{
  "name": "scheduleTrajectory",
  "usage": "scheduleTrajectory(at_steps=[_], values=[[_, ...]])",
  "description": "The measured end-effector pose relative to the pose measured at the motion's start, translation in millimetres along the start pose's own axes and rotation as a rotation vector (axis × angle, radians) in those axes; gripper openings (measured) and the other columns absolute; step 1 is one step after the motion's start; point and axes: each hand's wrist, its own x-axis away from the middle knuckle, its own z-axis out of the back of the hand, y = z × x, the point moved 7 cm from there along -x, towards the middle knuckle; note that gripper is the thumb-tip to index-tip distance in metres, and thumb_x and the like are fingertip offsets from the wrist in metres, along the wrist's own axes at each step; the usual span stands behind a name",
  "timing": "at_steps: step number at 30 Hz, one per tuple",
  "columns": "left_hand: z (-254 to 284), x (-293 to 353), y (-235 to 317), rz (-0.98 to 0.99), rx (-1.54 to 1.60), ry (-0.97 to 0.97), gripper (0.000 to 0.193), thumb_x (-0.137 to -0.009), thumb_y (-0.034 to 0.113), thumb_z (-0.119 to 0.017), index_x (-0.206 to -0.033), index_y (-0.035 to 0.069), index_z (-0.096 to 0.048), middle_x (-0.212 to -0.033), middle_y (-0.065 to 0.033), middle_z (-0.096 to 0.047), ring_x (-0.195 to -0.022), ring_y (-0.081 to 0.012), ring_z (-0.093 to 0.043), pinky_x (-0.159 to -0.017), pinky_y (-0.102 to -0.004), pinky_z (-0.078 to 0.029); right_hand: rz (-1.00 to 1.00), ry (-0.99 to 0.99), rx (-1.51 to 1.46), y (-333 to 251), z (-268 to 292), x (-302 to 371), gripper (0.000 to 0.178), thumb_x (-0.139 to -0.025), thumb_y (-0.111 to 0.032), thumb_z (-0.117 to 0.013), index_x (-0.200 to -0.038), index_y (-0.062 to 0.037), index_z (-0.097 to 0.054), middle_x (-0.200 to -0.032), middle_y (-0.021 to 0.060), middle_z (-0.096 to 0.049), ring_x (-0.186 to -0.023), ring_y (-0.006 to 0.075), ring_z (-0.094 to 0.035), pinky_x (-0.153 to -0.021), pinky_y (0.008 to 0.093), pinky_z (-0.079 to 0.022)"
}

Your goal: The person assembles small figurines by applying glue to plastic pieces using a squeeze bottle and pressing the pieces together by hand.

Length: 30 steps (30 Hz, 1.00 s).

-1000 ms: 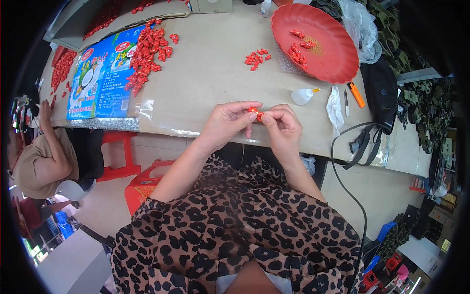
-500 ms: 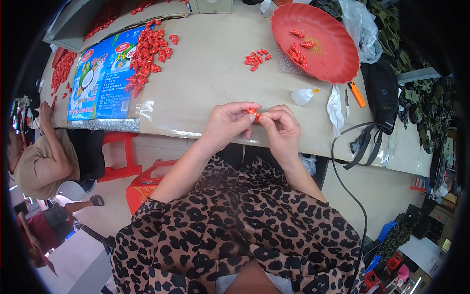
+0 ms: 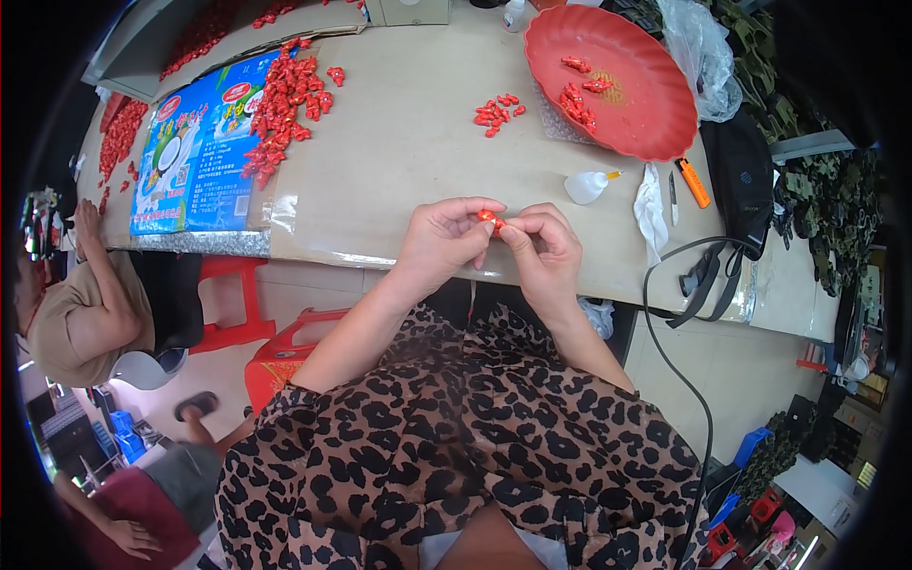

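Between the fingertips of both hands is a small, glossy red figure (image 3: 490, 218) with gold-coloured marks; its exact kind is too small to tell. My left hand (image 3: 442, 237) pinches it from the left with thumb and fingers. From the right, my right hand (image 3: 544, 245) grips its other end, thumb against forefinger. Both hands are at the table's near edge. Beyond them lies a small group of similar red pieces (image 3: 496, 116). To the right of these, a red scalloped bowl (image 3: 655, 104) holds several more. A white squeeze bottle (image 3: 586, 187) with a yellowish tip lies right of my hands.
A big heap of red pieces (image 3: 285, 109) covers part of a blue printed cardboard sheet (image 3: 180, 171) at left. A white tissue (image 3: 651, 218), an orange cutter (image 3: 694, 183) and a black bag (image 3: 736, 180) lie at right. A seated co-worker (image 3: 90, 309) works at far left.
My hands stay almost in place, still holding the red figure. At lower left, a passing person has moved nearer, with a sandalled foot and a hand now showing in other places.
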Motion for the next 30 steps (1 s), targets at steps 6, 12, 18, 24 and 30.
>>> scheduleTrajectory(at_steps=[6, 12, 18, 24, 30], values=[[-0.3, -0.1, 0.1, -0.019, -0.014, 0.000, 0.020, -0.078, -0.002, -0.047, -0.096, -0.002, -0.056, -0.071, -0.0019, -0.053, -0.048, -0.0056, -0.045, -0.044, -0.0166, -0.038, 0.006, 0.001, 0.001, 0.6, 0.2, 0.0, 0.002, -0.071, -0.001, -0.059, -0.071, 0.0004, -0.057, -0.070, 0.0053, -0.050, -0.066, 0.0124, -0.049, -0.059, 0.0217, -0.039], [0.2, -0.1, -1.0, 0.019, 0.025, -0.027, 0.023, -0.078, -0.002, -0.049, -0.100, -0.003, -0.053, -0.074, -0.0025, -0.055, -0.051, -0.0045, -0.047, -0.046, -0.0164, -0.040, -0.006, 0.014, -0.047, 1.1, 0.9, -0.3, 0.003, -0.072, -0.002, -0.059, -0.073, 0.0007, -0.057, -0.072, 0.0055, -0.050, -0.066, 0.0111, -0.048, -0.059, 0.0206, -0.039], [-1.4, -0.1, -0.8, -0.002, 0.033, -0.076, 0.026, -0.078, -0.003, -0.049, -0.104, -0.003, -0.050, -0.077, -0.0029, -0.055, -0.053, -0.0050, -0.048, -0.048, -0.0166, -0.041, -0.001, 0.018, -0.046, 3.1, 1.4, 0.5, 0.004, -0.073, -0.002, -0.059, -0.073, 0.0008, -0.057, -0.072, 0.0053, -0.050, -0.066, 0.0108, -0.048, -0.059, 0.0203, -0.039], [-1.9, 1.2, -0.1, 0.025, 0.019, -0.051, 0.026, -0.077, -0.005, -0.049, -0.103, -0.003, -0.051, -0.074, -0.0019, -0.054, -0.052, -0.0045, -0.047, -0.047, -0.0162, -0.040, -0.005, 0.007, -0.029, 1.3, 0.4, 0.8, 0.004, -0.073, -0.002, -0.059, -0.073, 0.0009, -0.057, -0.072, 0.0053, -0.050, -0.066, 0.0111, -0.048, -0.059, 0.0204, -0.039], [-2.9, 0.8, 0.4, 0.006, 0.004, -0.045, 0.025, -0.077, -0.005, -0.048, -0.102, -0.002, -0.052, -0.072, -0.0012, -0.053, -0.052, -0.0036, -0.046, -0.046, -0.0156, -0.038, -0.009, 0.008, -0.011, 0.9, 0.3, 0.4, 0.004, -0.072, -0.002, -0.059, -0.072, 0.0007, -0.057, -0.071, 0.0054, -0.050, -0.066, 0.0113, -0.048, -0.059, 0.0206, -0.039]])
